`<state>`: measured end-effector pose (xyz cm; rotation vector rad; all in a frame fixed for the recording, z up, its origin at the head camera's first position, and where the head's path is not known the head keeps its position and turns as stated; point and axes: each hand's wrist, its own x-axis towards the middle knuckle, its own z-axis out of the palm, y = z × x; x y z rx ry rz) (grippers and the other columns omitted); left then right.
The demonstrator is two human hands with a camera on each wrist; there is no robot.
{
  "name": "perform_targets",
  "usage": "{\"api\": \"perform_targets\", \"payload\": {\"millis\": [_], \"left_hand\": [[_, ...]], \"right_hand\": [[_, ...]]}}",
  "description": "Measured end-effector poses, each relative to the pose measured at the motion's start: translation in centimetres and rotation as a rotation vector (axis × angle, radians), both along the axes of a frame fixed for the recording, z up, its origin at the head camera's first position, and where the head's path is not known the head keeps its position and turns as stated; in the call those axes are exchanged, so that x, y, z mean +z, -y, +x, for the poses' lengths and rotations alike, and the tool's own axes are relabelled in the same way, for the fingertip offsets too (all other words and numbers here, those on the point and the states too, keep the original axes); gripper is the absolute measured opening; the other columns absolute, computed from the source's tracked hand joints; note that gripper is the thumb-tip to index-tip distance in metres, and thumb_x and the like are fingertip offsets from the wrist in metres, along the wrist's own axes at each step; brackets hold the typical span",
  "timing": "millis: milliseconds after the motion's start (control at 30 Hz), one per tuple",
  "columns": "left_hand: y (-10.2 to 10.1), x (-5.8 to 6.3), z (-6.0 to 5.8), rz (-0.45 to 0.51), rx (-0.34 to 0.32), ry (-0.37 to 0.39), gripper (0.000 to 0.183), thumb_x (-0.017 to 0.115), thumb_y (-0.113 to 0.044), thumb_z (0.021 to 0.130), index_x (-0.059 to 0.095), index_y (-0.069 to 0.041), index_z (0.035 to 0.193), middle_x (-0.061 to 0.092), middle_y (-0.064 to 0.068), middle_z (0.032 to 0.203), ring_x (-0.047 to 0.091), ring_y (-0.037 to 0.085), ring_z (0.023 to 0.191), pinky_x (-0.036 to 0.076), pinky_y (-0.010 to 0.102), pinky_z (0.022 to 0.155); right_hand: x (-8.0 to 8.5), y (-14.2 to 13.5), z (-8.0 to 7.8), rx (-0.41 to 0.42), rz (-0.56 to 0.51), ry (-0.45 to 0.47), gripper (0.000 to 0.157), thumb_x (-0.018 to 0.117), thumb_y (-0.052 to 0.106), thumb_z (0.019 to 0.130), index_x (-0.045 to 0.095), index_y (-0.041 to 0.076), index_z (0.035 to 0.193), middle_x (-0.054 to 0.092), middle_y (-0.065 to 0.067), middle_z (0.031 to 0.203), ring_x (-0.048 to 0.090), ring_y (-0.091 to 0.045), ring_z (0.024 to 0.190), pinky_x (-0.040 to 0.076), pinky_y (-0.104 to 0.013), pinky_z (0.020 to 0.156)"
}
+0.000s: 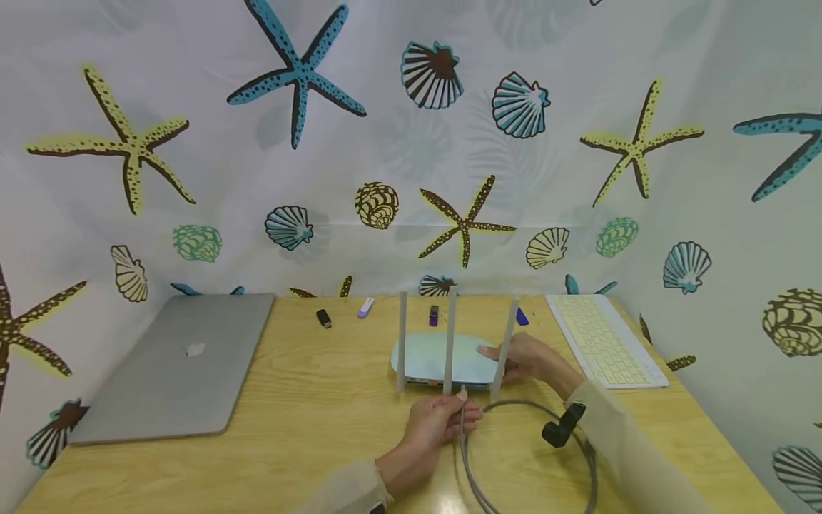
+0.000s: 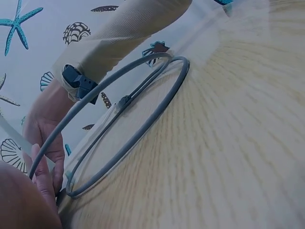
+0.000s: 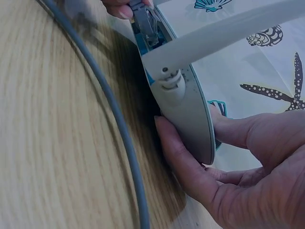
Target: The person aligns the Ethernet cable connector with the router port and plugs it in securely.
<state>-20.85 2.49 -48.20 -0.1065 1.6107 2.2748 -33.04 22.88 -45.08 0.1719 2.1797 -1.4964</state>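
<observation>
A white router (image 1: 443,355) with three upright antennas (image 1: 450,343) sits on the table. My right hand (image 1: 521,357) grips its right end, thumb on top and fingers beneath, as the right wrist view also shows. In front of the router, my left hand (image 1: 432,427) pinches the clear plug (image 3: 147,24) of a grey network cable (image 1: 467,464). That plug is right at the ports on the router's back edge (image 3: 164,31). From the left hand the cable runs into a loose coil (image 2: 138,136) on the table, under the right forearm.
A closed silver laptop (image 1: 186,371) lies at the left. A white keyboard (image 1: 600,339) is at the right, beside the right arm. Along the back lie a black USB stick (image 1: 324,318), a white and purple one (image 1: 366,308) and other small items. A patterned cloth (image 1: 379,157) hangs behind.
</observation>
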Motion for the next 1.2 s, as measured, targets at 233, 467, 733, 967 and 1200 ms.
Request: {"api": "perform_targets", "payload": {"millis": [233, 467, 733, 967, 1200], "left_hand": [[-0.6, 0.1, 0.5, 0.038, 0.058, 0.029, 0.04, 0.063, -0.025, 0.096, 0.061, 0.01, 0.117, 0.074, 0.018, 0.104, 0.074, 0.016, 0.087, 0.062, 0.028, 0.084], [-1.1, -0.1, 0.7, 0.073, 0.139, 0.022, 0.037, 0.062, -0.019, 0.097, 0.059, 0.012, 0.117, 0.073, 0.023, 0.104, 0.075, 0.019, 0.086, 0.063, 0.029, 0.081], [-1.1, 0.0, 0.8, 0.07, 0.168, 0.014, 0.033, 0.061, -0.016, 0.097, 0.06, 0.012, 0.113, 0.074, 0.021, 0.099, 0.075, 0.019, 0.083, 0.064, 0.031, 0.079], [-0.8, -0.1, 1.1, 0.082, 0.195, 0.028, 0.032, 0.063, -0.014, 0.095, 0.06, 0.013, 0.113, 0.074, 0.022, 0.098, 0.074, 0.019, 0.081, 0.064, 0.031, 0.078], [-0.9, 0.1, 0.5, 0.13, 0.18, 0.035, 0.035, 0.068, -0.015, 0.092, 0.063, 0.012, 0.112, 0.075, 0.016, 0.095, 0.074, 0.015, 0.081, 0.063, 0.029, 0.081]], "right_hand": [[-0.3, 0.1, 0.5, -0.004, -0.012, -0.039, 0.031, 0.071, 0.03, 0.091, 0.066, 0.002, 0.079, 0.068, -0.004, 0.067, 0.069, -0.017, 0.065, 0.064, -0.036, 0.069], [-0.1, 0.0, 0.5, 0.028, -0.018, -0.032, 0.031, 0.07, 0.031, 0.092, 0.066, 0.003, 0.079, 0.069, -0.003, 0.069, 0.069, -0.015, 0.067, 0.064, -0.034, 0.068], [-0.2, 0.3, 0.5, 0.042, -0.033, -0.009, 0.034, 0.065, 0.031, 0.095, 0.067, -0.003, 0.096, 0.073, -0.004, 0.075, 0.071, -0.015, 0.072, 0.063, -0.031, 0.068], [-0.5, 0.5, 0.6, 0.075, -0.069, 0.01, 0.032, 0.064, 0.031, 0.096, 0.067, -0.001, 0.096, 0.073, -0.003, 0.077, 0.071, -0.015, 0.074, 0.064, -0.032, 0.071], [-0.3, -0.2, 0.4, 0.07, -0.096, 0.006, 0.028, 0.061, 0.03, 0.098, 0.067, 0.004, 0.089, 0.071, -0.002, 0.075, 0.071, -0.015, 0.074, 0.063, -0.031, 0.071]]}}
